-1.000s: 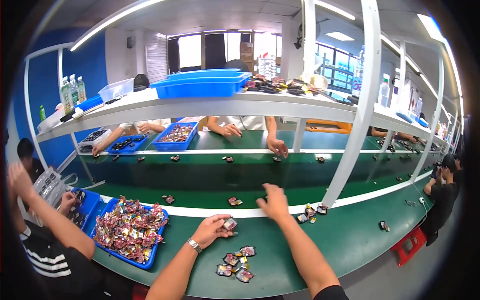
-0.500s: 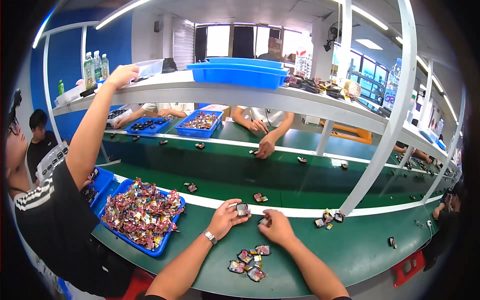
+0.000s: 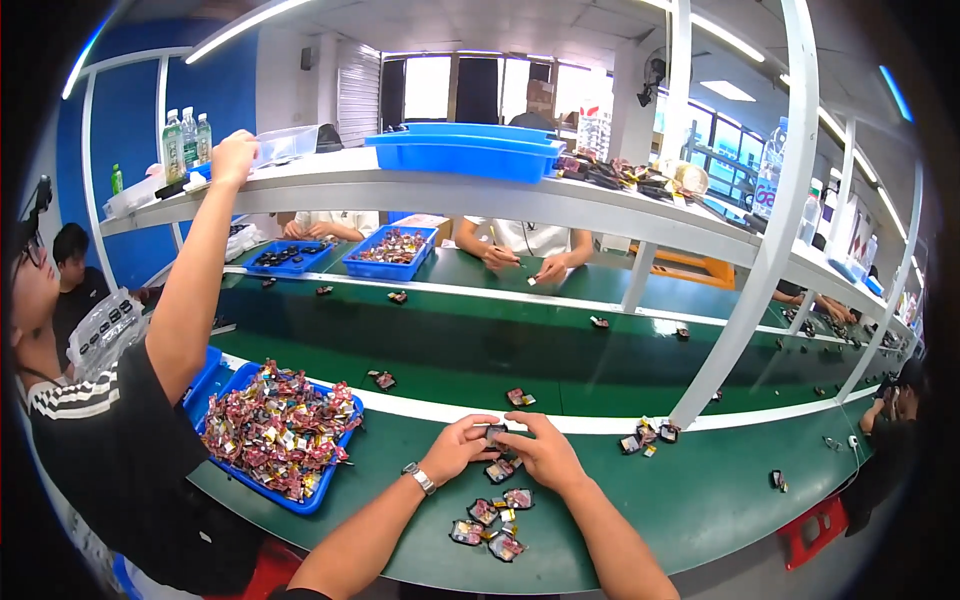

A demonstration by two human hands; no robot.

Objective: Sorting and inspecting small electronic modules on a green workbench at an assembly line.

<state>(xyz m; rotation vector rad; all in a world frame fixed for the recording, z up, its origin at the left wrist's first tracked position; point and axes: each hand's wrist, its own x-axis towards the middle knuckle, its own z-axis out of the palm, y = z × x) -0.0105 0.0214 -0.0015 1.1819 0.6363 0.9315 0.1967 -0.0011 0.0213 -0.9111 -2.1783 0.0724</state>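
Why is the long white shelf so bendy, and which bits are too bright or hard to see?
In the head view, the white shelf bows because the fisheye lens bends straight edges; also in the head view, the back windows glare white, the corners go black, and the small part between left hand and right hand lacks clear detail.

Room rightward on bench (image 3: 690, 490), tray (image 3: 318, 501) leftward

Your bare left hand (image 3: 458, 447) and bare right hand (image 3: 546, 455) mostly cover the small black-framed piece (image 3: 494, 434) between them, and the lower edge cuts off both your arms (image 3: 620, 538). The long white shelf (image 3: 450, 198) partly hides the white-shirted co-worker (image 3: 525, 237) opposite you.
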